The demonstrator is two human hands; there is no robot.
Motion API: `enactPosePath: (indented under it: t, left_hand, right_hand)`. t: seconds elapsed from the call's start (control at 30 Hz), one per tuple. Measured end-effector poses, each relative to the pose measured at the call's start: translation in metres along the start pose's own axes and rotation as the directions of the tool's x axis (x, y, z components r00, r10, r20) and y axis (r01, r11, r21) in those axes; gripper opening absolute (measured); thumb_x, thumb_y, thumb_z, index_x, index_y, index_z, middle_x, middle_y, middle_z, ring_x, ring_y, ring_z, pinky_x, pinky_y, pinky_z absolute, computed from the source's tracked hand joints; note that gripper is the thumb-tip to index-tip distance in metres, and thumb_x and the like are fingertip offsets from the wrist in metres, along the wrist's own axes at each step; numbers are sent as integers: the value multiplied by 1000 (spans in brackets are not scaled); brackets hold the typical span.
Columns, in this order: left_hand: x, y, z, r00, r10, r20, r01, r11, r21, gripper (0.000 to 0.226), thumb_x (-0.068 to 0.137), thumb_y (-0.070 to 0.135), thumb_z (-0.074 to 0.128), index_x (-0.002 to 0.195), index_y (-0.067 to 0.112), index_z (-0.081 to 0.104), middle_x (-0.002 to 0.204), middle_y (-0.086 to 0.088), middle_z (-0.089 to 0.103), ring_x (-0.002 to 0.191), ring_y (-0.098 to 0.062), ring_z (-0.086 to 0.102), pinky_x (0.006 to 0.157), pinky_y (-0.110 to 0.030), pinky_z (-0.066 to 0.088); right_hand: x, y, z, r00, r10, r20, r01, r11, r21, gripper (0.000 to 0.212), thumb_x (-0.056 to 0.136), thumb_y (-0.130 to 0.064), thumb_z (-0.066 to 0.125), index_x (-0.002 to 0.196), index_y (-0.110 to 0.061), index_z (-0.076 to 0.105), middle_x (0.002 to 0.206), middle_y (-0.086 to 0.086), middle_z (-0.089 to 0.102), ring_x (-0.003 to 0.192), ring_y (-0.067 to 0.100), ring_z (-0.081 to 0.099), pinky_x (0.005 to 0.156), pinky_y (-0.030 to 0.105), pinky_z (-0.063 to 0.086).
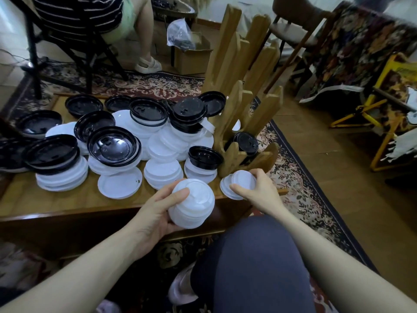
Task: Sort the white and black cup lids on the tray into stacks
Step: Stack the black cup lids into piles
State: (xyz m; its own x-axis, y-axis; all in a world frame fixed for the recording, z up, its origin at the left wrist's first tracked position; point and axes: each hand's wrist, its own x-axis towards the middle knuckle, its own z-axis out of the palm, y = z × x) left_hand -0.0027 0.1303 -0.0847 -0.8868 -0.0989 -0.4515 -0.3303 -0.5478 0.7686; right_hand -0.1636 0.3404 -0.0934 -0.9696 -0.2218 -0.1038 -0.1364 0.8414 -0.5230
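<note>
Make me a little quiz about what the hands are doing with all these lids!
1. True or false: the left hand holds a stack of white lids.
2. What colour is the lid the right hand grips? A black, B white.
3. Black lids sit inside the wooden ____.

Key: 1 true. 2 B. 3 rack.
</note>
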Motion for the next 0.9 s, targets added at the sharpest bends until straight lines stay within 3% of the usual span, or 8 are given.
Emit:
enactPosePath:
  t: [0.17, 0.33, 0.47, 0.6, 0.73, 0.8, 0.9]
  left_hand:
    - [-2, 3, 0, 1000, 6, -3, -6, 1000, -10, 49, 76, 32, 78, 124, 27, 67, 117, 1, 74, 106, -18, 71, 79, -41, 62]
    - [-2, 6, -1, 1000, 14, -5, -14, 1000, -26, 48, 76, 32, 68, 124, 26, 67, 116, 2, 74, 105, -18, 71, 75, -38, 62]
    - [-1, 8, -1, 1000, 11, -8, -11, 999, -49, 49, 75, 32, 69, 123, 26, 68, 117, 1, 74, 108, -20, 70, 69, -34, 60]
    - [0, 7, -1, 1000, 9, -2, -9, 999, -39, 50, 76, 32, 69, 126, 27, 67, 120, 1, 73, 112, -20, 68, 73, -37, 60]
    - [-2, 8, -2, 1000, 11, 8, -10, 998, -56, 49, 75, 32, 69, 124, 27, 67, 120, 1, 73, 112, -21, 68, 70, -35, 60]
    - [-3, 10, -1, 1000, 20, 13, -20, 998, -65, 49, 75, 31, 69, 124, 27, 68, 120, 0, 73, 112, -21, 68, 69, -34, 60]
    - [-4, 12, 2, 999, 47, 12, -46, 997, -59, 51, 73, 31, 71, 125, 28, 67, 123, -1, 71, 113, -22, 68, 70, -35, 61]
  right_hand:
    - [1, -13, 24, 981, -2, -193, -34, 982, -184, 77, 74, -76, 60, 115, -11, 51, 111, 5, 60, 107, 28, 55, 88, 43, 46]
    - [2, -15, 36, 978, 21, -207, -75, 964, -256, 93, 71, -84, 51, 124, -7, 51, 126, 9, 57, 120, 31, 48, 95, 43, 37]
    - [0, -14, 36, 989, 43, -139, -75, 971, -229, 93, 71, -70, 67, 138, -11, 40, 138, 6, 48, 130, 29, 39, 103, 42, 30]
    - [1, -10, 36, 989, 29, -147, -58, 979, -195, 79, 75, -58, 69, 135, -13, 44, 133, 6, 52, 126, 30, 41, 101, 42, 31]
    - [-3, -8, 26, 992, 51, -117, -71, 982, -177, 78, 74, -55, 72, 136, -16, 44, 134, 4, 50, 128, 28, 39, 102, 42, 28]
    - [-11, -8, 14, 995, 46, -94, -55, 993, -102, 79, 73, -54, 74, 137, -18, 43, 134, 1, 49, 129, 26, 39, 103, 42, 28]
    - [-31, -18, -14, 998, -54, -36, 61, 965, 255, 75, 68, -46, 80, 131, -23, 47, 130, -6, 51, 124, 14, 46, 100, 32, 40]
